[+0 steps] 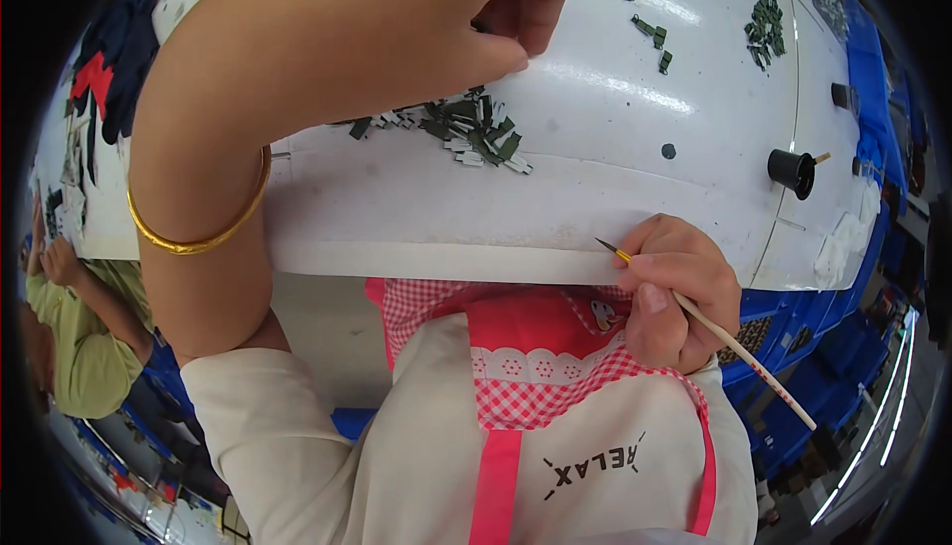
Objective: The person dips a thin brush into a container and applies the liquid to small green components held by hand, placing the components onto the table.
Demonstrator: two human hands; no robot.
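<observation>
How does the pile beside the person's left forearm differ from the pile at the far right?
The forearm pile mixes dark green and whitish pieces; the far-right pile looks mostly dark green. In the picture, the forearm pile spreads mainly sideways, the far-right pile mainly up and down. Both are loose heaps on the white table.

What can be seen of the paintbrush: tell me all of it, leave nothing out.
The paintbrush is slim, with a dark, finely pointed tip, a short gold-coloured, metallic-looking collar and a long, pale handle, perhaps wood, bearing small red marks. The right hand grips it between thumb and fingers, hiding part of the handle. It slants, tip toward the upper left, near the white table's front edge, tail toward the lower right. Whether the tip touches the table is unclear.
</observation>
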